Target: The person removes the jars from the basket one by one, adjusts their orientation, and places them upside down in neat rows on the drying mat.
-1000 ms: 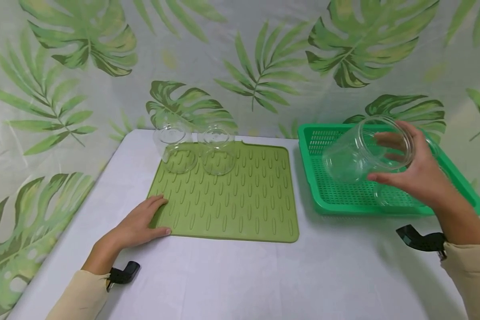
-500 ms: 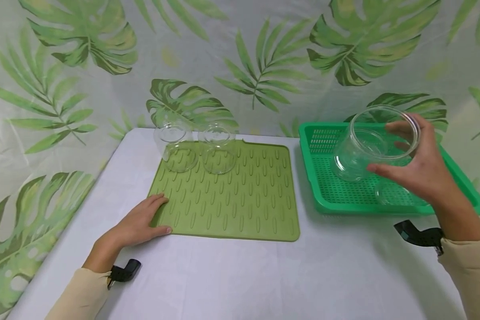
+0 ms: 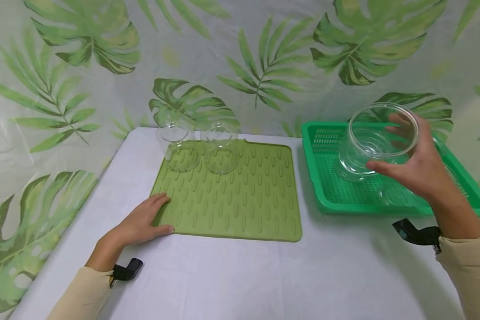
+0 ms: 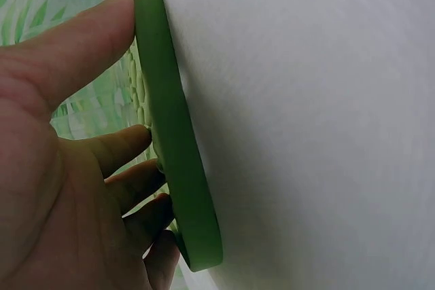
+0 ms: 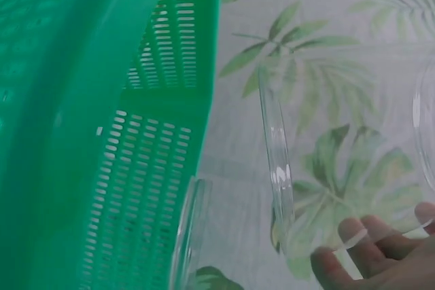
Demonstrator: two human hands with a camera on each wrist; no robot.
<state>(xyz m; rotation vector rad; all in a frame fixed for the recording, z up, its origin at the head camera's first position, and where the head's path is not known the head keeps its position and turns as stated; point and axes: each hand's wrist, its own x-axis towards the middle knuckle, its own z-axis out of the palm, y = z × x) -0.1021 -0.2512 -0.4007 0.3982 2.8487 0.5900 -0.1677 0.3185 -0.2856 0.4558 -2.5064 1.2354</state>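
Change vs 1.0 s ago: clear jar in right hand swung more upright, mouth now turned up toward the head camera, rings of its base visible through the opening; back then it leaned over with the base off to the left. Left hand same spot, both mat jars same too.

Right hand: thumb on near side, fingers curled round far side, gripping the jar close to its rim. Jar is over green basket; can't tell if base touches the basket floor. Right wrist view has fingertips against the clear wall, small gaps between them.

Left hand: rests on near left corner of green mat, thumb apart at near edge, other fingers slightly spread, tips on the mat, nothing pinched.

Containers: basket has perforated walls, more clear glassware inside at front, partly behind right hand, count unclear. Left clear jar and right clear jar stand side by side at back left of mat. Mat and basket sit apart on white tablecloth
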